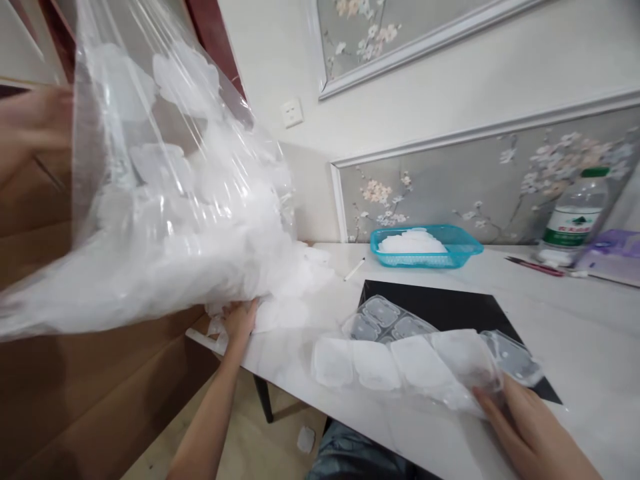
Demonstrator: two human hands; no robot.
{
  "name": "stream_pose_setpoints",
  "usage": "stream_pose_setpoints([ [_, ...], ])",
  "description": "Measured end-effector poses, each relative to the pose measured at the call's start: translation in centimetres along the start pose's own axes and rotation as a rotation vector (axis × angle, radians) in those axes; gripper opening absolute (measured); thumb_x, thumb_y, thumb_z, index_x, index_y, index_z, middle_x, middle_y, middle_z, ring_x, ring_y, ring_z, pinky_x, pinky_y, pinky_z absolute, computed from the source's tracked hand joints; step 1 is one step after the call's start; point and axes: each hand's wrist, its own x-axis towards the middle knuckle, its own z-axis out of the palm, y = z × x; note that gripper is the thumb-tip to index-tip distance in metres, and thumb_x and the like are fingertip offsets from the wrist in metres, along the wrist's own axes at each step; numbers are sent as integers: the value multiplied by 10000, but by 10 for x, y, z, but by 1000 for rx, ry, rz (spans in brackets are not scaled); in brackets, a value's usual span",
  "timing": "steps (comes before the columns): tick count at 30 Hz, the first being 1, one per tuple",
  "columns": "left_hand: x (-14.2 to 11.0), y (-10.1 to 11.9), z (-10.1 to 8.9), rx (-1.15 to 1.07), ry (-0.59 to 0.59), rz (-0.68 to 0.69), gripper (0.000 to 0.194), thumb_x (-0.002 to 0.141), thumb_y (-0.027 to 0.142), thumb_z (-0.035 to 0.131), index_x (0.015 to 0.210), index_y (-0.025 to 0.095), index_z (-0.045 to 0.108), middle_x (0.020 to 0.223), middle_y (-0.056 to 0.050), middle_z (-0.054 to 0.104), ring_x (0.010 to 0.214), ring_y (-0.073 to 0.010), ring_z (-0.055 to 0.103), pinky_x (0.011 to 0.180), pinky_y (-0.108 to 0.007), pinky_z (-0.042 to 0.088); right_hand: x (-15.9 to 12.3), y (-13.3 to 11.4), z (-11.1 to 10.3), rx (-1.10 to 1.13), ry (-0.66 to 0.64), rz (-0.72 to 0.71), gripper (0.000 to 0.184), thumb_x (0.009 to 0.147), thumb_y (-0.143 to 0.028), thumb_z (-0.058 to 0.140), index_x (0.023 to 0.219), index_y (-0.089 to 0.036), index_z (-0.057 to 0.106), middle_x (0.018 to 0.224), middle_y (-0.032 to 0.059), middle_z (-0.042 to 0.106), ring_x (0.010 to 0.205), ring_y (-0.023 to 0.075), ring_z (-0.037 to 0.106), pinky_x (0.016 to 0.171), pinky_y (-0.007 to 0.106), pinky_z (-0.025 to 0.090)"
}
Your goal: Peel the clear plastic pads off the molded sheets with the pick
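Far left of the black flat rectangular mat [435,303], a blurred hand [37,130], likely a co-worker's, beside a large clear plastic bag [215,220] bulging with thin white pieces; bulky but probably light, slick film, best taken by gathered folds. Left of the mat, under the bag's lower side, left hand [241,321] at the edge of the white marbled surface [590,313], by loose white pieces; its grip cannot be told, fingertips partly lost among them. Behind the mat, blue plastic basket [417,261] holding more white pieces. Across the mat's near side, a clear plastic strip [405,363] with a row of white rounded panels, its left end reaching past the mat. Right hand [525,417], at the mat's near right, has its grip closed on the strip's right end, thumb and fingers pinching. Strip looks light, thin, bendy, perhaps slippery; likely to sag from one end, crease if squeezed. Better hold: both ends, by the rims, lightly.
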Motion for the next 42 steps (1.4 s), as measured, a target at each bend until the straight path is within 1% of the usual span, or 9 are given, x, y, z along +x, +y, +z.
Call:
stream_pose_setpoints([
  [7,0,0,2,-49,13,9,555,897,529,413,1316,168,454,1446,-134,357,1356,-325,273,1072,-596,217,-2,1,2,-13,26,18,521,832,-560,335,1094,-156,536,1157,154,631,1110,314,573,945,478,476],
  [10,-2,1,2,-73,65,78,581,912,529,345,1329,139,454,1471,-163,327,1386,-365,186,1077,-619,165,-1,2,2,-2,6,17,496,834,-566,346,1061,-174,547,1127,146,642,1085,309,582,921,463,488],
  [12,-5,3,2,-92,118,164,577,922,497,318,1350,129,433,1476,-164,323,1392,-361,175,1089,-600,153,-1,2,2,7,0,12,489,835,-565,347,1051,-176,548,1114,142,645,1072,306,586,917,461,489],
  [19,-9,4,4,-178,244,470,611,894,418,424,1420,134,295,1446,-151,385,1363,-291,299,1120,-513,182,0,1,1,5,1,5,517,839,-570,330,1071,-160,543,1128,148,641,1082,310,584,914,463,492],
  [23,-3,1,11,-245,245,557,714,884,421,443,1456,111,151,1404,-173,438,1291,-288,419,1080,-497,284,1,-5,-2,-21,19,-3,520,841,-555,316,1056,-145,554,1115,169,647,1074,320,595,894,462,507],
  [25,-1,1,14,-267,234,581,734,880,431,449,1459,106,136,1385,-184,458,1267,-293,448,1050,-488,329,1,-7,-4,-18,28,-11,532,844,-537,314,1097,-131,546,1140,168,639,1084,316,591,910,464,500],
  [34,2,0,20,-281,172,608,624,905,459,383,1411,100,318,1353,-179,495,1244,-294,472,1046,-485,337,1,-1,0,-9,27,-17,561,849,-551,321,1159,-132,529,1199,153,612,1129,309,562,956,473,472],
  [38,6,-2,25,-296,106,643,492,918,469,384,1233,127,545,1270,-143,576,1193,-265,524,1021,-465,382,2,-2,0,-15,24,-19,579,854,-549,311,1183,-127,530,1198,152,614,1124,312,566,948,477,476],
  [42,9,-5,27,-321,47,665,410,914,454,448,1131,142,602,1239,-117,595,1161,-220,549,997,-463,413,2,-3,-1,-27,27,-37,570,861,-535,315,1192,-123,529,1203,165,609,1129,315,564,947,466,474],
])
